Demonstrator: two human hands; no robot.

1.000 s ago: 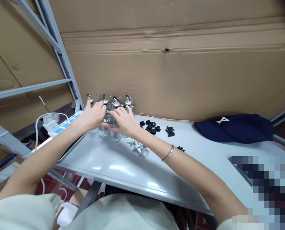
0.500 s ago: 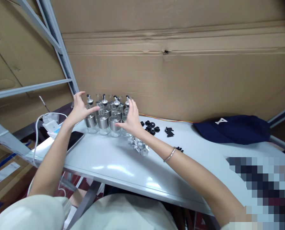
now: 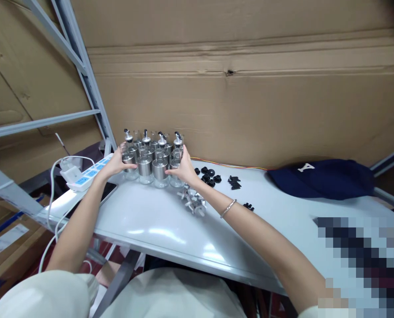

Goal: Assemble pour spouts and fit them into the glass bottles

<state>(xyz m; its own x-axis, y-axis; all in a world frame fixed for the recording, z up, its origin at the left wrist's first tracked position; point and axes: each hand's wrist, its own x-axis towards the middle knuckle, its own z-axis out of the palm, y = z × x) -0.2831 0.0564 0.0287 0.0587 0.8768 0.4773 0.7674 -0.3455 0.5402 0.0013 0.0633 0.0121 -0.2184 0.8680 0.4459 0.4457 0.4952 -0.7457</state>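
At the far left edge of the smooth grey tabletop [image 3: 157, 225], against the cardboard wall [image 3: 250, 110], stood a tight cluster of small clear glass bottles [image 3: 150, 159] with shiny round metal collars, those in the back row topped with spouts; whether anything was in them could not be told. The left hand [image 3: 115, 162] and right hand [image 3: 183, 167], which half a second before had hovered spread apart above the table, had closed in flat against the cluster's two sides, fingers open and pressing rather than gripping. Loose clear-and-metal parts [image 3: 193, 201] lay just by the right wrist, black rubber rings [image 3: 208, 174] beyond them, and a soft navy cap [image 3: 323, 176] towards the far right edge.
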